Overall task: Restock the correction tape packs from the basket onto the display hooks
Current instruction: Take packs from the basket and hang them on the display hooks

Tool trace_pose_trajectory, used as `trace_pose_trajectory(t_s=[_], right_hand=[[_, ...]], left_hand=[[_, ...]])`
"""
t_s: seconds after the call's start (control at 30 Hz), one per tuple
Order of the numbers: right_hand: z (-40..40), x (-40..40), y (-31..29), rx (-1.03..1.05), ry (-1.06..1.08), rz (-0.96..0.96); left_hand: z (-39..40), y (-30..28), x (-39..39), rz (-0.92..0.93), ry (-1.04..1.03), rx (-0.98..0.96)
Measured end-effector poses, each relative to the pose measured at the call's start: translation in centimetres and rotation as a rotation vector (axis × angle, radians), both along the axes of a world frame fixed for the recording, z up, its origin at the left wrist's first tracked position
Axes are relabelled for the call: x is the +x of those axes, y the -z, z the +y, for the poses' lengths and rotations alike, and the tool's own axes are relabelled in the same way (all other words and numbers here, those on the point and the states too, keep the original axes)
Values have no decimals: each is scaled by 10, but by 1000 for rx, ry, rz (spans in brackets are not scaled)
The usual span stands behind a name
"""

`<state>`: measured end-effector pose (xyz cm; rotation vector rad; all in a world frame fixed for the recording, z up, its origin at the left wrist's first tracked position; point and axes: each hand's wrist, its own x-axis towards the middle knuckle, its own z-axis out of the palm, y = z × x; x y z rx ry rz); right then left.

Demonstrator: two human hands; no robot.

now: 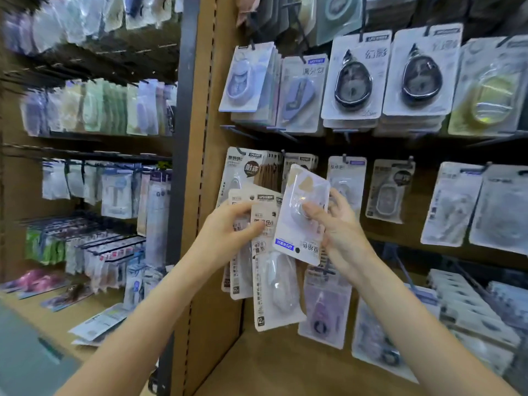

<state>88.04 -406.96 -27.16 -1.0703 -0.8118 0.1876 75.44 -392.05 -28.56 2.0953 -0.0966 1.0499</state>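
- Right hand [331,224] pinches one pack [300,215] between thumb on the clear blister and fingers behind the card; the pack is upside down, its hang hole at the bottom near the printed strip.
- Left hand [228,232] grips a fan of several more packs [271,281] by their top edges, thumb across the fronts, the rest dangling below.
- Both lots are held in the air in front of the middle row of the rack [205,167], close to its wooden left upright; no basket is in view.
- These look light: thin card backing with a moulded plastic bubble. The card should be fairly stiff but would bend if squeezed, and the blister is glossy, so likely slippery under a thumb.
- Best hold, I'd judge, is at the card edges beside the bubble, leaving the hole clear.
- It needs turning hole-up before it can slide onto a hook [344,158].
- The fanned bunch could slip apart if that grip loosens.
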Motion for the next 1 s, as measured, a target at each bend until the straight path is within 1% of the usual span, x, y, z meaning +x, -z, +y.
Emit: trace_pose_trajectory(t_s=[0.1, 0.27, 0.37, 0.57, 0.73, 0.83, 0.9, 1.0], right_hand=[[-26, 13, -2, 12, 70, -53], [-51, 22, 0, -71, 166, -193], [-58, 26, 0, -98, 211, -266], [-63, 31, -7, -49, 179, -242], [-70, 30, -18, -85, 211, -359], [-78, 27, -25, -161, 319, -446], [-81, 26, -27, -193, 444, -418], [-88, 26, -29, -182, 562, -364]], left_hand=[[-6, 0, 8, -36, 24, -140], [-9, -5, 15, -29, 18, -214], [-12, -13, 12, -24, 0, -233], [-16, -25, 7, -57, -41, -232], [-16, -22, 5, -54, -47, -202], [-14, -21, 2, -55, -55, -208], [-14, -22, 1, -50, -51, -224], [-15, -22, 1, -46, -48, -252]])
